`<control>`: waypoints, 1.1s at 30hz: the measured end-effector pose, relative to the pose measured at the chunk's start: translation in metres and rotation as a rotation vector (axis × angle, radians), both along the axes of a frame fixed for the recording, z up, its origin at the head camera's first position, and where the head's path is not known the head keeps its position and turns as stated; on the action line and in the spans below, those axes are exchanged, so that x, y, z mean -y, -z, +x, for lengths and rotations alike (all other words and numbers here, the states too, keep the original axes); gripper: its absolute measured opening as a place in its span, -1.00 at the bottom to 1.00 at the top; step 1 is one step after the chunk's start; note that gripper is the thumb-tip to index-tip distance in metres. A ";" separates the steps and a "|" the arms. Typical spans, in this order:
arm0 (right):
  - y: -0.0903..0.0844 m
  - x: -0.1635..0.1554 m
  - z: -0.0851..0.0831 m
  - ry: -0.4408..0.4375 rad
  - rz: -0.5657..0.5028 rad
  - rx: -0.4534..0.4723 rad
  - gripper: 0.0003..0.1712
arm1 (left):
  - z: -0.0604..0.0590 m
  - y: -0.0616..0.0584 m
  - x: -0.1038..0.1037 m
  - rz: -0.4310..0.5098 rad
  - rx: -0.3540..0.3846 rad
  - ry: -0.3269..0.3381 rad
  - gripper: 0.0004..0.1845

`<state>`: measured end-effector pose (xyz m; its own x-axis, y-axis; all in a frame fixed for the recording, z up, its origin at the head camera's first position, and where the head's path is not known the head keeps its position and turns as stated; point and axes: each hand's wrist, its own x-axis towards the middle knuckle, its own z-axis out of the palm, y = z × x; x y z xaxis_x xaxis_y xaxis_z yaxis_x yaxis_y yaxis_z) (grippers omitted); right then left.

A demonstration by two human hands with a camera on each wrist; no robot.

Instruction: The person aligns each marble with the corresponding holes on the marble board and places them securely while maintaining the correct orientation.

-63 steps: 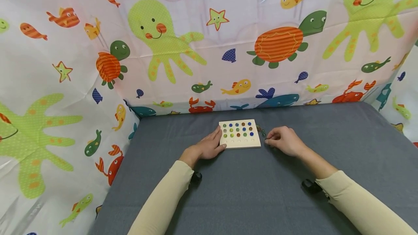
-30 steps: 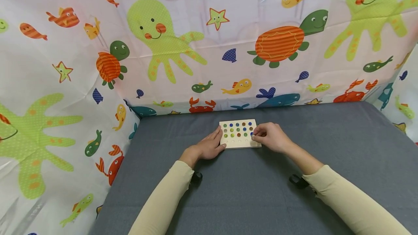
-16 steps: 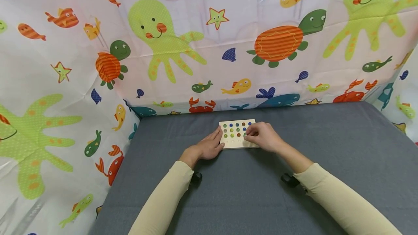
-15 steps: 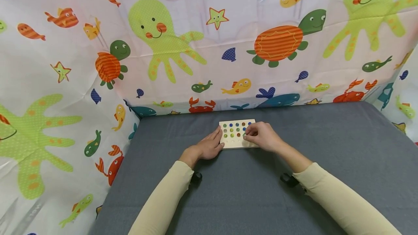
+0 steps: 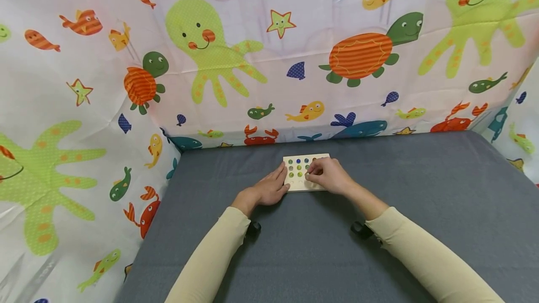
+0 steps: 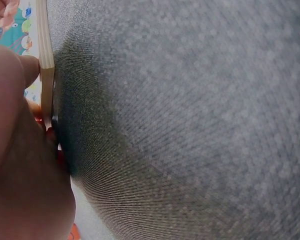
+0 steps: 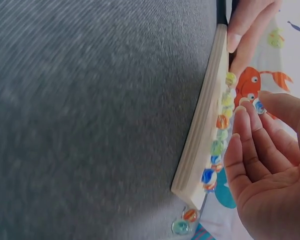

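Observation:
A small wooden board [image 5: 296, 182] with rows of coloured marbles [image 5: 294, 168] in its holes lies on the grey cloth. My left hand [image 5: 279, 180] rests flat on the cloth, straight fingers touching the board's left edge [image 6: 45, 55]. My right hand [image 5: 310, 175] hovers over the board's right half and hides it. In the right wrist view, that hand [image 7: 255, 107] pinches a blue-and-clear marble [image 7: 259, 106] between thumb and fingertip, just above the board [image 7: 202, 130].
Two loose marbles [image 7: 185, 221] lie on the cloth by the board's right corner. The grey table cloth [image 5: 320, 256] spreads wide towards me. A sea-animal curtain [image 5: 269, 60] walls in the back and both sides.
My right hand moved left from the loose marbles beside the board to over the board's middle, a marble pinched in its fingers. The left hand stayed put.

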<state>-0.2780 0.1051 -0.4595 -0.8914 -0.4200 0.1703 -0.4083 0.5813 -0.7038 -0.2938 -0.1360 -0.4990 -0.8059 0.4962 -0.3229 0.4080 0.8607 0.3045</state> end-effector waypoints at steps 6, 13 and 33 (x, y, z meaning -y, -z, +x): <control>0.004 0.009 -0.003 -0.023 -0.016 0.009 -0.91 | 0.001 -0.003 0.000 -0.003 0.006 0.000 -0.26; 0.010 0.018 -0.004 -0.044 -0.047 0.077 -0.91 | 0.000 0.003 0.001 0.006 0.011 -0.004 -0.28; 0.013 0.030 -0.009 -0.081 -0.020 0.064 -0.90 | -0.003 0.003 0.001 -0.010 0.022 -0.007 -0.28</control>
<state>-0.2869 0.0752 -0.4727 -0.8639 -0.4883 0.1233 -0.4076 0.5341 -0.7407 -0.2968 -0.1368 -0.5024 -0.8022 0.4873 -0.3451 0.3952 0.8665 0.3049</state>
